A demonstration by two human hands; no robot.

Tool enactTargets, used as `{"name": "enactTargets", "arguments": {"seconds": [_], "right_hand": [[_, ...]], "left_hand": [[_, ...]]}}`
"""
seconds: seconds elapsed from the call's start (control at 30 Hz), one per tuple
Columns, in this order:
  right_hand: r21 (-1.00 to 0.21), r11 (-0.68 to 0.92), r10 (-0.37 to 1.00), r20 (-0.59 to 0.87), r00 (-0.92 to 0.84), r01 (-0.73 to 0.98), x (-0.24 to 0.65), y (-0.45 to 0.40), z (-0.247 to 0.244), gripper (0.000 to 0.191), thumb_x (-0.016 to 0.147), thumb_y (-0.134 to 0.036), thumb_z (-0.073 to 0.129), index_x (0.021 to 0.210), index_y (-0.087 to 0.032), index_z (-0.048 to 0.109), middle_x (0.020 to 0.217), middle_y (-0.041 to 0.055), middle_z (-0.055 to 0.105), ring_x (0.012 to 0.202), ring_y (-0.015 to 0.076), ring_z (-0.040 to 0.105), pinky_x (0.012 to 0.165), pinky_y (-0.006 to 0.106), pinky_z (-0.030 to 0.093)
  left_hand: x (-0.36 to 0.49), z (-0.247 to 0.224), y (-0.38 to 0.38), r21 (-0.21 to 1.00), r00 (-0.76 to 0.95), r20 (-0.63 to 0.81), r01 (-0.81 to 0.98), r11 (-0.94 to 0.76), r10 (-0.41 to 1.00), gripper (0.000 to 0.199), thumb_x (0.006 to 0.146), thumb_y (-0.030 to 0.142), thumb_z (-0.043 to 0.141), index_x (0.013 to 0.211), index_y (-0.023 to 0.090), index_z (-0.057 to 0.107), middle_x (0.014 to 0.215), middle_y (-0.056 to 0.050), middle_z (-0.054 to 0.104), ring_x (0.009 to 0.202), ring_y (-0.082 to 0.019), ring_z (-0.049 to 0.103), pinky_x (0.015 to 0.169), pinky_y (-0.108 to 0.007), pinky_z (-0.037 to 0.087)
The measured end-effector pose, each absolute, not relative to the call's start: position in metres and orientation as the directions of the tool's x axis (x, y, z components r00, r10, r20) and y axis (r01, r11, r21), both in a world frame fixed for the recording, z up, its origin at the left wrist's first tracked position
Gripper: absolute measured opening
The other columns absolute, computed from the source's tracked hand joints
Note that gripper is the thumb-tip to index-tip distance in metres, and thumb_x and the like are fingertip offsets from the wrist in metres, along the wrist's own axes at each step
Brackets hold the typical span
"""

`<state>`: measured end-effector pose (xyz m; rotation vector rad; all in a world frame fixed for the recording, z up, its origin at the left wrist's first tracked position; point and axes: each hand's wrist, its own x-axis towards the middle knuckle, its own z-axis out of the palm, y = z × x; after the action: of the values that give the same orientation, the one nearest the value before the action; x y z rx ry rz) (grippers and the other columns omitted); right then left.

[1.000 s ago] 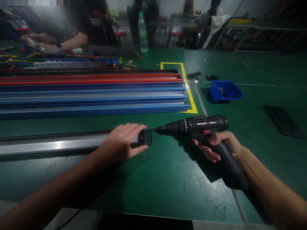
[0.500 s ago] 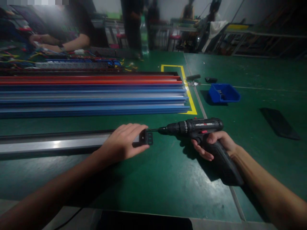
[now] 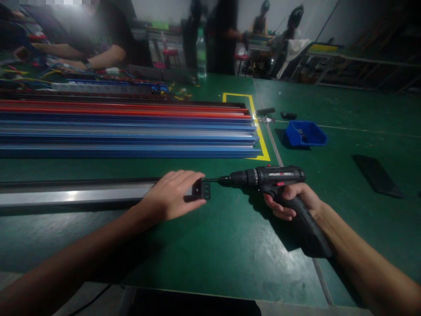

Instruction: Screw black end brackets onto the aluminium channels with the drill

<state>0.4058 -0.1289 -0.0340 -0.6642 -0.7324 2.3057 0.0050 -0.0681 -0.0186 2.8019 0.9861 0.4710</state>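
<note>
My left hand (image 3: 174, 193) is wrapped over the right end of a long black and silver profile (image 3: 75, 194), thumb and fingers on either side of its black end cap (image 3: 198, 190). A black cordless drill (image 3: 279, 175) lies level in my right hand (image 3: 296, 199), whose fingers close round the grip near the trigger. The drill points left, and its thin bit (image 3: 212, 180) meets the upper part of the end cap. Any screw at the tip is too small to make out.
Behind the profile lie several blue and red rails (image 3: 131, 131), ending by yellow tape (image 3: 263, 147). A blue bin (image 3: 305, 134) and a flat black piece (image 3: 376, 175) are to the right. A bottle (image 3: 201, 55) stands behind; a person's arms (image 3: 105, 57) are at back left.
The view has shifted slightly. Both hands, the drill and the profile hold nearly the same position. At back left, the person's hands have moved left.
</note>
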Motion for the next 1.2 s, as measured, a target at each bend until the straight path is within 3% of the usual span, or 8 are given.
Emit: {"name": "enactTargets", "arguments": {"seconds": [0.53, 1.2], "right_hand": [[-0.628, -0.668, 0.663, -0.256, -0.704, -0.399, 0.4063, -0.1275, -0.0341, 0.042, 0.076, -0.022, 0.054, 0.105, 0.002, 0.073, 0.075, 0.0097, 0.065, 0.045, 0.0107, 0.042, 0.048, 0.027, 0.047], [-0.57, -0.709, 0.632, -0.252, -0.733, -0.415, 0.4017, -0.1326, -0.0336, 0.045, 0.08, -0.02, 0.054, 0.112, 0.004, 0.074, 0.079, 0.0121, 0.07, 0.049, 0.01, 0.053, 0.054, 0.024, 0.052]], "left_hand": [[0.0049, -0.019, -0.0683, 0.225, 0.742, 0.266, 0.573, -0.788, 0.615, 0.059, 0.097, 0.054, 0.065, 0.142, 0.017, 0.057, 0.135, -0.015, 0.07, 0.12, -0.031, 0.068, 0.102, -0.047, 0.053], [-0.0041, -0.0151, -0.0688, 0.296, 0.74, 0.293, 0.532, -0.794, 0.605, 0.056, 0.096, 0.053, 0.068, 0.138, 0.017, 0.061, 0.13, -0.014, 0.072, 0.116, -0.03, 0.069, 0.097, -0.047, 0.054]]}}
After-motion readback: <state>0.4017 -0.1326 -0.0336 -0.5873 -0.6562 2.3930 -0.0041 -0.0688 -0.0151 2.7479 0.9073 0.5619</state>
